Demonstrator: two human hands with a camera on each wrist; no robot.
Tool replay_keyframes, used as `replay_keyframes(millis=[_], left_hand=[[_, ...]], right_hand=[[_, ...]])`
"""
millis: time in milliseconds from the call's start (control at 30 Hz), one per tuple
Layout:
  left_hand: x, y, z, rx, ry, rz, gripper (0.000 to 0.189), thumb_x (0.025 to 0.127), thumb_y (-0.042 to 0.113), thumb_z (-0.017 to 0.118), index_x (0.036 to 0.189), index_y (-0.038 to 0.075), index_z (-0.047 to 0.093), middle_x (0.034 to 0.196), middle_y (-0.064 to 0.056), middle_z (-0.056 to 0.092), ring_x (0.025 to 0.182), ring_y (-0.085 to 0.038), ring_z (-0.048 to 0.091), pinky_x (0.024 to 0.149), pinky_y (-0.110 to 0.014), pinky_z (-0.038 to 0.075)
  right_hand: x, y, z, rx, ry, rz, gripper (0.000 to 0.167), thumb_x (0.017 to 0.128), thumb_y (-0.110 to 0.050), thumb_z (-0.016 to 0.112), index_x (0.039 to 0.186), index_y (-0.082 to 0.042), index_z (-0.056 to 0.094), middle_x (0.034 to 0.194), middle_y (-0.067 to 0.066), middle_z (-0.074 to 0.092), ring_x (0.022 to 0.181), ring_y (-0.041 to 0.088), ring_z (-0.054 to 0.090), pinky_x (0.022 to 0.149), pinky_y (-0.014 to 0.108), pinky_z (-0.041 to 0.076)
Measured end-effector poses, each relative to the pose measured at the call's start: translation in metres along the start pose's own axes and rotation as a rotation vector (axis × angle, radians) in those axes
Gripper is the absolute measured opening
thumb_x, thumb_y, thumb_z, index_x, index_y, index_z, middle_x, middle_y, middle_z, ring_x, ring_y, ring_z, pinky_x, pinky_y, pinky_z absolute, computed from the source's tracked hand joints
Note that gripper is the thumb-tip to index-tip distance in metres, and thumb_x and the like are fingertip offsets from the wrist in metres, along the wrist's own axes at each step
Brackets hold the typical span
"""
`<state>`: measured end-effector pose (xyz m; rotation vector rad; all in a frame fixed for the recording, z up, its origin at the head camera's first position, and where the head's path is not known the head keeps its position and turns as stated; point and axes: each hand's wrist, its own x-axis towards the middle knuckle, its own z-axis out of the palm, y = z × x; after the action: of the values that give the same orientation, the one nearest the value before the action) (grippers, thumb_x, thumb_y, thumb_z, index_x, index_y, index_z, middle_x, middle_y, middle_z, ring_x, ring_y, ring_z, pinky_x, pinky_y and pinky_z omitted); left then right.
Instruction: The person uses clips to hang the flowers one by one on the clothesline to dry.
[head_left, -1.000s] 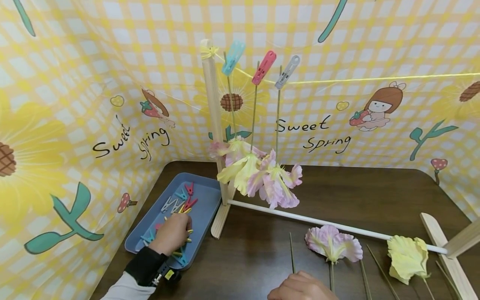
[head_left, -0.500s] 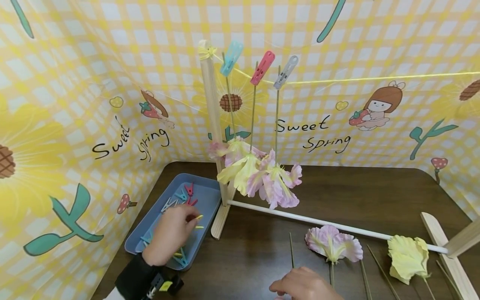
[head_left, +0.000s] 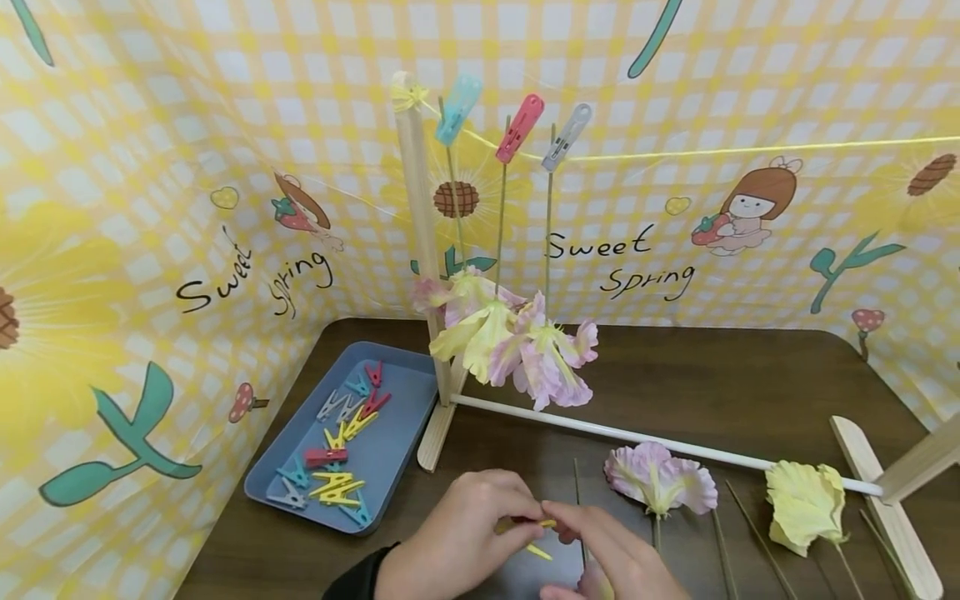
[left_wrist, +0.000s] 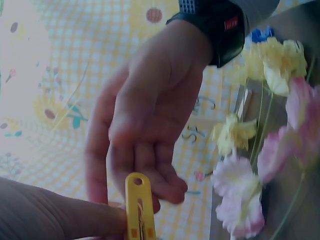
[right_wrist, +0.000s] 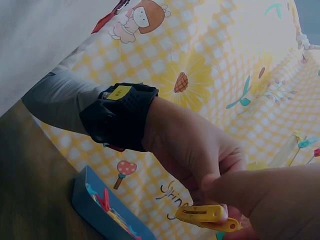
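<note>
My left hand (head_left: 472, 529) pinches a yellow clothespin (head_left: 540, 552) between thumb and fingers over the table. Close-up, the same clothespin shows in the left wrist view (left_wrist: 139, 205) and the right wrist view (right_wrist: 202, 214). Opposite it is my right hand (head_left: 618, 554), its index fingertip meeting the left fingertips by the clothespin while its thumb stays apart, lower down. Part of a pink flower (head_left: 595, 581) peeks out beneath the right hand. Three flowers, among them a pink one (head_left: 546, 358), hang head-down from a yellow cord by turquoise, red and grey clothespins.
Left on the table, a blue tray (head_left: 405, 433) contains several coloured clothespins. A wooden post (head_left: 420, 217) and a white rod (head_left: 637, 435) form part of the frame. Lying in front are a pink flower (head_left: 660, 479), a yellow flower (head_left: 806, 504) and loose stems.
My left hand has lifted out of the tray with a yellow clothespin and moved right to meet the right hand. The right hand has shifted only slightly.
</note>
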<state>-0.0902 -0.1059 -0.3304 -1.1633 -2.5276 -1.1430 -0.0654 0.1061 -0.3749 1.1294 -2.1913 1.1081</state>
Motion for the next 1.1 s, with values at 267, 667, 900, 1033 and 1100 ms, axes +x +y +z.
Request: replay_keyframes(millis=[267,667,900,1033,1100], left_hand=[[0.008,0.006,0.012,-0.051,-0.053,-0.025,0.006,0.084,0.006,0.076,0.090,0.008,0.077,0.085,0.006,0.067,0.081,0.005,0.057,0.069,-0.011,0.044],[0.017,0.013,0.015,-0.101,-0.065,-0.102,0.005,0.083,0.007,0.077,0.086,0.011,0.076,0.080,0.010,0.067,0.075,0.009,0.056,0.063,-0.014,0.046],[0.022,0.016,0.019,-0.116,-0.054,-0.078,0.003,0.084,0.008,0.077,0.083,0.008,0.074,0.078,0.009,0.065,0.072,0.009,0.054,0.065,-0.012,0.046],[0.028,0.012,0.020,-0.127,-0.051,-0.009,0.003,0.085,0.010,0.076,0.084,0.008,0.074,0.080,0.007,0.066,0.073,0.009,0.053,0.065,-0.012,0.046],[0.033,0.008,0.017,-0.138,-0.044,0.017,0.003,0.086,0.012,0.075,0.087,0.009,0.074,0.081,0.007,0.067,0.072,0.008,0.052,0.064,-0.012,0.045]], right_hand=[[-0.007,0.000,-0.007,-0.072,0.051,0.062,0.042,0.082,-0.022,0.080,0.119,-0.014,0.061,0.103,-0.009,0.062,0.085,0.006,0.060,0.072,0.014,0.046],[-0.008,0.000,-0.011,-0.071,0.113,0.055,0.028,0.086,-0.031,0.077,0.106,-0.016,0.063,0.096,-0.010,0.064,0.081,0.004,0.062,0.072,0.015,0.047],[-0.012,-0.001,-0.012,-0.088,0.142,0.120,0.038,0.076,-0.022,0.085,0.104,-0.017,0.060,0.091,-0.012,0.061,0.077,0.002,0.059,0.068,0.013,0.046],[-0.014,0.002,-0.013,-0.114,0.174,0.095,0.032,0.082,-0.031,0.078,0.103,-0.015,0.060,0.089,-0.010,0.060,0.076,0.004,0.059,0.067,0.014,0.045],[-0.015,0.003,-0.016,-0.132,0.193,0.096,0.034,0.079,-0.028,0.081,0.103,-0.014,0.061,0.089,-0.010,0.060,0.076,0.005,0.059,0.068,0.014,0.045]])
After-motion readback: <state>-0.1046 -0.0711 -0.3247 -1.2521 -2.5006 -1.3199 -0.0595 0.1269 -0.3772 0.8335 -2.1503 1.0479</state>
